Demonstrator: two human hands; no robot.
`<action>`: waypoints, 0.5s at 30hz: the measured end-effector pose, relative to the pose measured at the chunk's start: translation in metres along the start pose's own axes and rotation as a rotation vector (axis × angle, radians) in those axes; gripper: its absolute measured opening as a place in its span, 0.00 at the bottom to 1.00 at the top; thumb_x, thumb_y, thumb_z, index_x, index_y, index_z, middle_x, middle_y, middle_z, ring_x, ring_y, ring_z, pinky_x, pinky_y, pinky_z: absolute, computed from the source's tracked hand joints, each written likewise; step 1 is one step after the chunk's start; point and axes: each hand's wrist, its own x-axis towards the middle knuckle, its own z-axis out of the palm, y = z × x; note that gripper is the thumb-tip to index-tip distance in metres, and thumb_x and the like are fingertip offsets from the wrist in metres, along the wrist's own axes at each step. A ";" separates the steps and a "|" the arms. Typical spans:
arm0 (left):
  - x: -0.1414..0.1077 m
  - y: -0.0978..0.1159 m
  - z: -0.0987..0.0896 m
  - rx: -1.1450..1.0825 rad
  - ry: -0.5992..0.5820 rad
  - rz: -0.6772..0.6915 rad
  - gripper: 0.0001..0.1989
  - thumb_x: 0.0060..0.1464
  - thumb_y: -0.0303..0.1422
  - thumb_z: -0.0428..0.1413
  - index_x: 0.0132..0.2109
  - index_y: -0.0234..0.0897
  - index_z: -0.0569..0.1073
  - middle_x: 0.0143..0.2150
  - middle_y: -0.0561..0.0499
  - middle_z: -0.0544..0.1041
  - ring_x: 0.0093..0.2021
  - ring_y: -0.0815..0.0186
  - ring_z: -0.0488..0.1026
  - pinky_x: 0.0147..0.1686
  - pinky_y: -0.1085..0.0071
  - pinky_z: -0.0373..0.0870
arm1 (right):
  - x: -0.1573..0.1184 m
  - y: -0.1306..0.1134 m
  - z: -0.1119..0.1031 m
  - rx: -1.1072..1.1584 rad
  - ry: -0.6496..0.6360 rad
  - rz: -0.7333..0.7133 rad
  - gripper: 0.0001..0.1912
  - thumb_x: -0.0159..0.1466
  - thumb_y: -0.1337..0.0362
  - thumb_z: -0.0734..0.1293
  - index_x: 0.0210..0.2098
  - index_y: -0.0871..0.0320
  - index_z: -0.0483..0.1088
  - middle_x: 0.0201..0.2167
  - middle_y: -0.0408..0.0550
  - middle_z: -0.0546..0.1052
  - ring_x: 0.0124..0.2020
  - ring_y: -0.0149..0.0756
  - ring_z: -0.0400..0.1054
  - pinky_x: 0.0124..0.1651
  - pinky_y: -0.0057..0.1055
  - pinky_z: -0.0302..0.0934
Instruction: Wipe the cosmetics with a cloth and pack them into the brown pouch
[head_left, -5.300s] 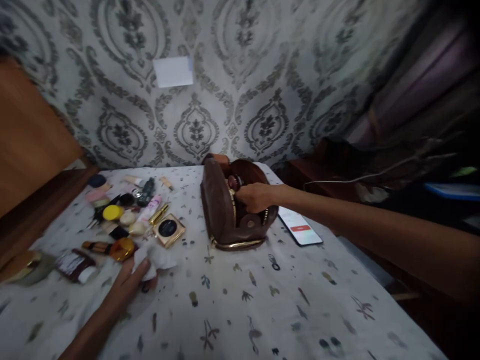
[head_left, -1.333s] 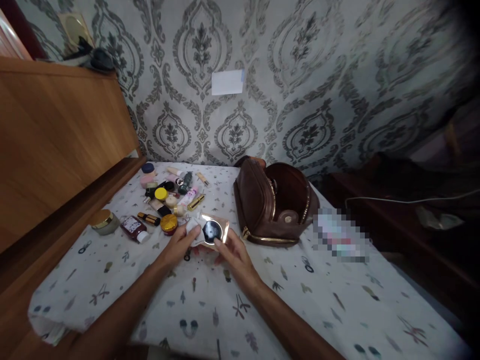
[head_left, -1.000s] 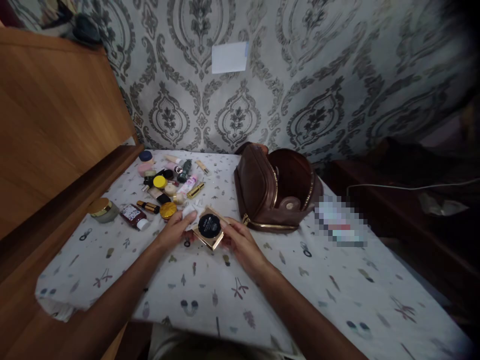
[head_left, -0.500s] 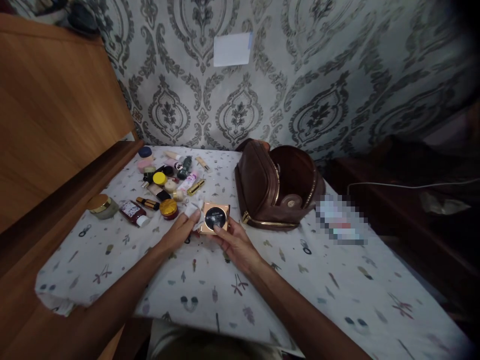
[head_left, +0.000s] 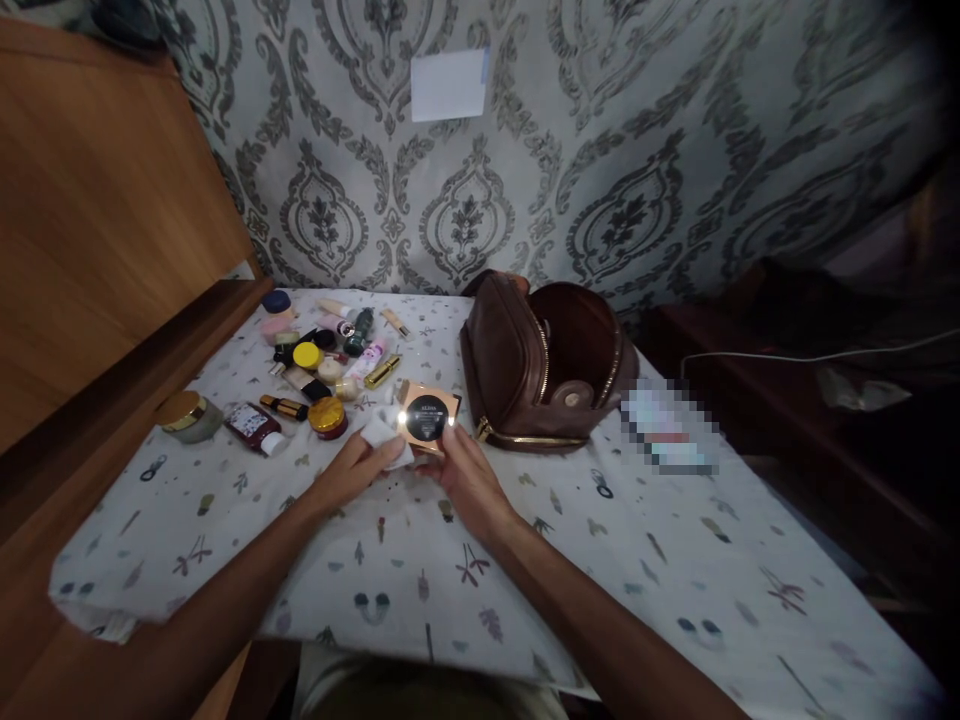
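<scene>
Between my hands is a square gold compact (head_left: 429,412) with a round black label, tilted toward me above the cloth. My right hand (head_left: 472,478) grips its lower right corner, fingers partly behind it. A crumpled white tissue (head_left: 385,440) is pinched in my left hand (head_left: 355,470), against the compact's lower left side. To the left lies a jar with an orange-gold lid (head_left: 328,413), and beyond it a gold tube (head_left: 382,371). Right of the compact stands a brown handbag (head_left: 517,370), its zip undone and its top gaping.
Several cosmetics crowd the table's left side, among them a yellow-lidded jar (head_left: 307,355), a dark red bottle (head_left: 253,428) and a gold-lidded glass jar (head_left: 187,415). A pixelated item (head_left: 667,425) lies right of the bag. A wooden cabinet (head_left: 112,160) borders the left.
The compact has been turned and tipped, and now catches bright glints of light. My right hand has shifted to its corner, and more of the tissue shows. The whole view has moved slightly.
</scene>
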 end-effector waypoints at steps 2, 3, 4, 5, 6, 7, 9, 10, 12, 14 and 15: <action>0.001 -0.002 -0.003 -0.048 0.062 -0.030 0.20 0.51 0.50 0.61 0.39 0.36 0.77 0.35 0.50 0.79 0.37 0.61 0.74 0.36 0.70 0.70 | 0.002 -0.002 -0.002 -0.020 0.022 -0.018 0.25 0.58 0.41 0.69 0.41 0.55 0.76 0.41 0.49 0.80 0.37 0.37 0.72 0.33 0.30 0.64; 0.002 -0.002 -0.004 -0.073 0.074 -0.036 0.21 0.50 0.50 0.61 0.39 0.36 0.76 0.34 0.50 0.79 0.35 0.63 0.74 0.34 0.71 0.69 | 0.002 -0.004 -0.003 -0.017 0.030 -0.023 0.25 0.59 0.41 0.69 0.40 0.56 0.76 0.38 0.48 0.80 0.35 0.36 0.71 0.33 0.29 0.62; 0.002 -0.002 -0.004 -0.090 0.072 -0.042 0.21 0.50 0.51 0.60 0.38 0.36 0.75 0.32 0.50 0.79 0.32 0.64 0.72 0.31 0.71 0.68 | 0.003 -0.006 -0.003 -0.002 0.038 -0.030 0.23 0.59 0.42 0.70 0.38 0.57 0.76 0.35 0.47 0.80 0.33 0.34 0.70 0.32 0.28 0.62; 0.003 -0.002 -0.005 -0.098 0.061 -0.046 0.21 0.51 0.51 0.59 0.36 0.35 0.75 0.30 0.50 0.78 0.29 0.66 0.71 0.28 0.72 0.67 | 0.003 -0.008 -0.003 0.019 0.045 -0.037 0.21 0.58 0.44 0.71 0.37 0.56 0.76 0.33 0.45 0.79 0.30 0.31 0.69 0.31 0.27 0.61; 0.004 -0.002 -0.006 -0.100 0.049 -0.045 0.22 0.51 0.52 0.58 0.33 0.35 0.74 0.28 0.50 0.77 0.27 0.66 0.70 0.27 0.72 0.66 | 0.003 -0.009 -0.003 0.040 0.049 -0.043 0.19 0.57 0.47 0.73 0.38 0.56 0.76 0.32 0.43 0.78 0.28 0.29 0.67 0.29 0.26 0.60; 0.005 -0.003 -0.006 -0.099 0.041 -0.039 0.22 0.52 0.53 0.57 0.32 0.35 0.73 0.27 0.50 0.76 0.26 0.67 0.69 0.26 0.72 0.65 | 0.003 -0.011 -0.003 0.055 0.051 -0.045 0.19 0.56 0.49 0.75 0.40 0.54 0.76 0.31 0.41 0.78 0.27 0.28 0.66 0.28 0.25 0.60; 0.007 -0.005 -0.007 -0.101 0.045 -0.026 0.23 0.53 0.54 0.55 0.31 0.36 0.71 0.26 0.51 0.75 0.26 0.67 0.69 0.24 0.72 0.64 | 0.002 -0.012 -0.003 0.065 0.032 -0.020 0.21 0.54 0.52 0.77 0.43 0.53 0.75 0.29 0.40 0.77 0.25 0.27 0.67 0.27 0.24 0.60; 0.009 -0.006 -0.007 -0.100 0.054 -0.022 0.24 0.54 0.55 0.54 0.32 0.37 0.71 0.25 0.51 0.74 0.25 0.67 0.69 0.23 0.73 0.64 | 0.001 -0.012 -0.003 0.062 0.014 0.004 0.22 0.53 0.53 0.77 0.44 0.53 0.74 0.28 0.40 0.77 0.25 0.27 0.68 0.27 0.24 0.61; 0.012 -0.009 -0.007 -0.088 0.080 -0.020 0.25 0.55 0.57 0.51 0.32 0.37 0.69 0.24 0.53 0.72 0.23 0.68 0.67 0.22 0.72 0.63 | 0.000 -0.010 -0.003 0.049 -0.023 0.049 0.22 0.53 0.54 0.77 0.43 0.54 0.73 0.27 0.40 0.78 0.26 0.29 0.70 0.30 0.25 0.64; 0.012 -0.011 -0.007 -0.067 0.106 -0.026 0.26 0.56 0.58 0.49 0.33 0.38 0.68 0.23 0.54 0.70 0.22 0.68 0.66 0.21 0.72 0.62 | -0.001 -0.007 -0.001 0.046 -0.038 0.058 0.21 0.51 0.56 0.78 0.40 0.54 0.71 0.29 0.40 0.78 0.29 0.29 0.73 0.33 0.26 0.68; 0.012 -0.012 -0.006 -0.054 0.117 -0.032 0.26 0.56 0.59 0.49 0.34 0.38 0.68 0.23 0.55 0.70 0.22 0.68 0.65 0.21 0.73 0.62 | -0.001 -0.006 0.000 0.048 -0.034 0.050 0.21 0.50 0.57 0.79 0.39 0.53 0.70 0.30 0.39 0.79 0.30 0.30 0.73 0.35 0.27 0.69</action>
